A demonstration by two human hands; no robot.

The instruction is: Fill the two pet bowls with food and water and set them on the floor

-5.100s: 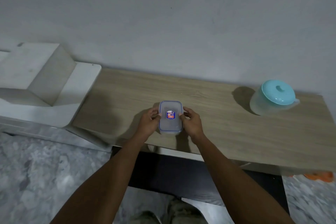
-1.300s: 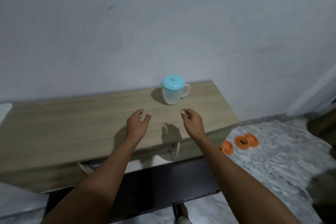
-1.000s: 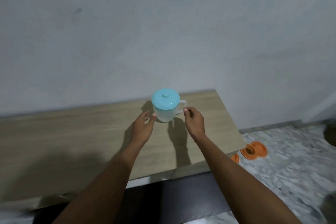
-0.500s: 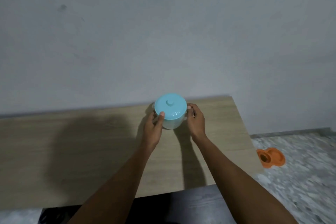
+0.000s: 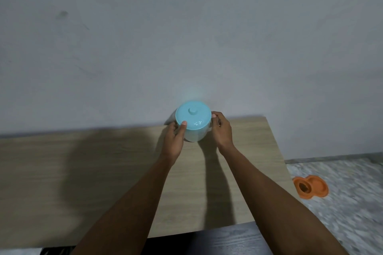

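Both hands clasp the jug (image 5: 194,126) on the surface (image 5: 103,161): left hand (image 5: 175,139) at its side, right hand (image 5: 220,128) opposite. Orange bowls (image 5: 310,186) sit on the floor (image 5: 348,192).

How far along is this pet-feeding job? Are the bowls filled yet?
Partly, it seems. The orange double bowl already sits on the floor, and one well looks dark, possibly food; the blur prevents certainty. Right now both hands are on the jug on the wooden counter: the left hand at its teal lid, the right hand at the handle side. Pouring the water looks not yet done.
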